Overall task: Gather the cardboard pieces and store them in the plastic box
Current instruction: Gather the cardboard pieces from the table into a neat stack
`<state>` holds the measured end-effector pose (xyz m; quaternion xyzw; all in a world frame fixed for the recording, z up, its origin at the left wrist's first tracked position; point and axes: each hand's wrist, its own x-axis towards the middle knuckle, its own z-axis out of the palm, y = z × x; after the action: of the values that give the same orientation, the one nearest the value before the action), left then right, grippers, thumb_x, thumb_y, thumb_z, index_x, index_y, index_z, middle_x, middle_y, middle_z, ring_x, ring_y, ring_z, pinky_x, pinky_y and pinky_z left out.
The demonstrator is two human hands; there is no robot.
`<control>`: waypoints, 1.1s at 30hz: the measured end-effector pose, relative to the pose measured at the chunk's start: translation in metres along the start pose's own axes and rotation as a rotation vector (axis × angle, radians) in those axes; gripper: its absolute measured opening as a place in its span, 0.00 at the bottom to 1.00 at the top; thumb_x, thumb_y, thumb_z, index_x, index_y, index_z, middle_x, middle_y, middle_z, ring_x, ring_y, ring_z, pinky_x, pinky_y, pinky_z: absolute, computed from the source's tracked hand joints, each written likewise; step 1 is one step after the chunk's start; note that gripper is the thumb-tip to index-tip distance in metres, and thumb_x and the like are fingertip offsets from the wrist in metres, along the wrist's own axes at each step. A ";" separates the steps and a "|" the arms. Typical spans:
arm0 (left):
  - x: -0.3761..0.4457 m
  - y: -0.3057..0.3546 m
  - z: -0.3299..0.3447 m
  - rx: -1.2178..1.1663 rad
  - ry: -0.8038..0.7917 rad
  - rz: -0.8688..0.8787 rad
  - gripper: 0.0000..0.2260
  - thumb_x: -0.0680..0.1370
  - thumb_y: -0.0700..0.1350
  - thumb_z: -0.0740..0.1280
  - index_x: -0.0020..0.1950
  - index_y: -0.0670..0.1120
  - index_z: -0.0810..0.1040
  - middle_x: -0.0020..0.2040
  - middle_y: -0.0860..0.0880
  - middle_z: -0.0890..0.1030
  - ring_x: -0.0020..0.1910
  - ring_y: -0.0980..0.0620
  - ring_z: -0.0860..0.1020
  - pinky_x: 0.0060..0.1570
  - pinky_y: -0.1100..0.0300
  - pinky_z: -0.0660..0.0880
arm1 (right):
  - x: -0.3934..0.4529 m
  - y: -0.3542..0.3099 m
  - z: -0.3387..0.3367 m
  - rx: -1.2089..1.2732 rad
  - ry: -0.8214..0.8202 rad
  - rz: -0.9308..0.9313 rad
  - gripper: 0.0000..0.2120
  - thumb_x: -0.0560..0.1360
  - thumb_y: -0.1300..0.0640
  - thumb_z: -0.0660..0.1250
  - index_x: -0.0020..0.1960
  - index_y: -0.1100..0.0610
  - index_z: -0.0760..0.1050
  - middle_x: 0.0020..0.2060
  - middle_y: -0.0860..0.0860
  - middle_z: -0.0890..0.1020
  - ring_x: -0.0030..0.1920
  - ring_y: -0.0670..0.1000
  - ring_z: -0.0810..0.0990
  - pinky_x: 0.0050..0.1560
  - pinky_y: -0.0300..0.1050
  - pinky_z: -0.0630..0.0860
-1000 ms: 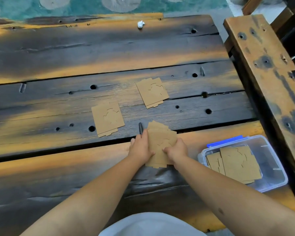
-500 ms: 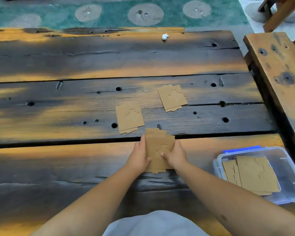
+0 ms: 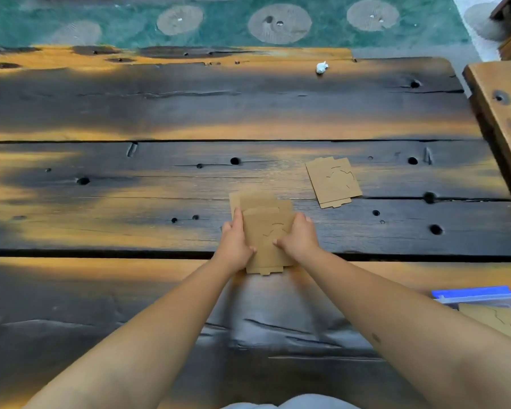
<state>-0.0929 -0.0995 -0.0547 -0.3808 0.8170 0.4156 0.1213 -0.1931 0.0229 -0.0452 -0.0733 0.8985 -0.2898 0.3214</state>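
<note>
Your left hand [image 3: 234,246] and your right hand [image 3: 298,240] both grip the stack of cardboard pieces [image 3: 263,231], one hand on each side edge, with the thumbs pressed on the top sheet. The stack is over the middle of the tabletop [image 3: 189,107], just beyond the dark gap between the two nearest planks, and the sheets in it are fanned out a little, so that the farther corners of the lower ones show. I cannot tell if the stack touches the wood or is lifted a bit.

One more cardboard piece [image 3: 333,182] lies flat by itself to the right of the stack, closer to the right edge of the tabletop.

The plastic box [image 3: 481,299] stands at the near right corner, partly out of view, and brown sheets are already inside it.
</note>
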 end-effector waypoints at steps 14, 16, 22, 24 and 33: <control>0.049 -0.002 -0.009 0.015 -0.041 -0.150 0.51 0.72 0.38 0.72 0.77 0.60 0.35 0.64 0.40 0.65 0.59 0.41 0.72 0.62 0.49 0.72 | 0.055 -0.030 0.028 -0.146 -0.059 0.055 0.34 0.69 0.60 0.76 0.69 0.60 0.64 0.66 0.59 0.71 0.67 0.61 0.69 0.67 0.52 0.70; 0.049 -0.004 -0.009 0.017 -0.054 -0.139 0.51 0.72 0.39 0.72 0.77 0.62 0.36 0.63 0.41 0.64 0.55 0.43 0.72 0.60 0.50 0.72 | 0.054 -0.029 0.028 -0.139 -0.063 0.071 0.38 0.68 0.61 0.77 0.72 0.60 0.60 0.67 0.59 0.70 0.68 0.61 0.68 0.68 0.53 0.70; 0.040 -0.006 -0.011 -0.038 -0.104 -0.066 0.51 0.72 0.38 0.70 0.73 0.69 0.35 0.58 0.45 0.63 0.42 0.53 0.71 0.49 0.57 0.68 | 0.042 -0.020 0.015 -0.041 -0.124 0.075 0.46 0.64 0.60 0.81 0.72 0.59 0.56 0.67 0.58 0.67 0.67 0.61 0.70 0.65 0.54 0.72; 0.031 -0.004 -0.010 -0.053 -0.152 -0.059 0.52 0.72 0.37 0.70 0.74 0.68 0.35 0.60 0.44 0.64 0.45 0.51 0.72 0.50 0.57 0.69 | 0.033 -0.010 0.008 0.017 -0.150 0.076 0.49 0.64 0.61 0.81 0.74 0.56 0.54 0.68 0.58 0.67 0.67 0.61 0.70 0.67 0.56 0.71; -0.001 0.028 0.034 -0.123 -0.276 0.077 0.52 0.73 0.37 0.70 0.76 0.58 0.31 0.62 0.50 0.73 0.60 0.45 0.75 0.61 0.53 0.71 | -0.006 0.054 -0.030 0.185 -0.128 0.162 0.53 0.68 0.65 0.76 0.79 0.45 0.45 0.62 0.57 0.77 0.62 0.59 0.76 0.62 0.55 0.75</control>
<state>-0.1166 -0.0625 -0.0587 -0.2952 0.7797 0.5175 0.1929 -0.2043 0.0831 -0.0541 0.0112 0.8485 -0.3394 0.4058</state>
